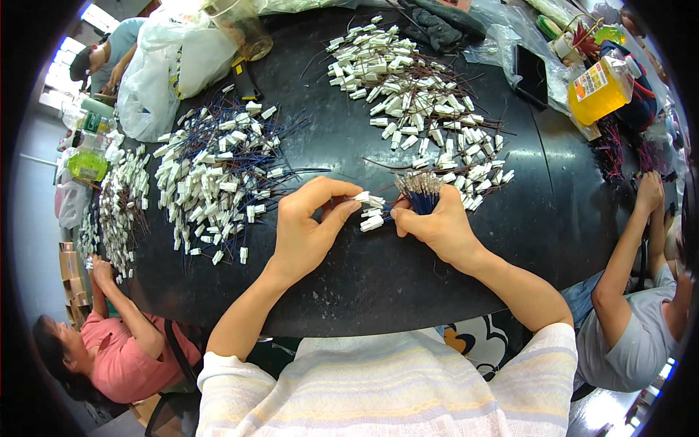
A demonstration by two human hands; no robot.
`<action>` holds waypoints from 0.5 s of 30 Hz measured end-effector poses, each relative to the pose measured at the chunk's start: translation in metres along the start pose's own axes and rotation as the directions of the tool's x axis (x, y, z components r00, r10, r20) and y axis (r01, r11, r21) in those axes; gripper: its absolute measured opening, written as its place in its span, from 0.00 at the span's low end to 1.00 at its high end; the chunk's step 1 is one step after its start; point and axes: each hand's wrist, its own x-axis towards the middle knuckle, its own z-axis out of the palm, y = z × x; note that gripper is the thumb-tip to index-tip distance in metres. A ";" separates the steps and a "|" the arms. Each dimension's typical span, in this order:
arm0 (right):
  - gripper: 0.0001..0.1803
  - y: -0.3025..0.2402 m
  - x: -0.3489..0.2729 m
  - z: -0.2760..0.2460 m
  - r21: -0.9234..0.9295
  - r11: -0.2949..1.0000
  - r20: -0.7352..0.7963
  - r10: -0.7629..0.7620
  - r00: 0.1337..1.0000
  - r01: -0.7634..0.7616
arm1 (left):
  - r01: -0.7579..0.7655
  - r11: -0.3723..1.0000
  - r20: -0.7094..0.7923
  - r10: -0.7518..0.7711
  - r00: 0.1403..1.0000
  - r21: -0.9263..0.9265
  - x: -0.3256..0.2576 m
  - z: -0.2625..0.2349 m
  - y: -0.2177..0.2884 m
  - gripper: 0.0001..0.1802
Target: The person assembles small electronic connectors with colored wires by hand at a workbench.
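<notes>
- A dark round table (pixel 378 284) fills the view, its near edge just above the person's pale striped top (pixel 386 386); other people sit at its left and right rims, in a bright room with windows at the far left.
- The left hand (pixel 309 229) pinches a small white connector (pixel 362 197) between thumb and forefinger, the other fingers curled loosely.
- Just beside it lie a few more white connectors (pixel 372 220) on the table.
- The right hand (pixel 437 226) is clenched around a bundle of blue wires (pixel 421 193), their metal tips pointing up and away.
- Farther out, a heap of connectors with blue wires (pixel 218 175) lies to the left, and a heap with dark red wires (pixel 422 102) to the right.
- At the far rim: a white plastic bag (pixel 171 69), a clear jar (pixel 240 25), and a yellow bottle (pixel 601 89) with a coloured label.
</notes>
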 end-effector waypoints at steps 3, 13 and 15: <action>0.03 -0.002 -0.001 0.003 0.005 1.000 0.007 -0.013 1.000 0.013 | -0.051 0.994 -0.033 0.055 0.998 0.095 -0.003 0.000 0.004 0.08; 0.04 0.002 -0.001 0.000 0.047 0.999 0.021 -0.026 0.999 0.025 | -0.373 0.912 -0.006 0.380 0.925 0.169 0.000 0.009 0.002 0.09; 0.04 0.006 -0.001 0.002 0.075 0.993 -0.004 -0.092 0.996 0.092 | -0.386 0.907 0.002 0.391 0.921 0.167 -0.002 0.012 0.003 0.09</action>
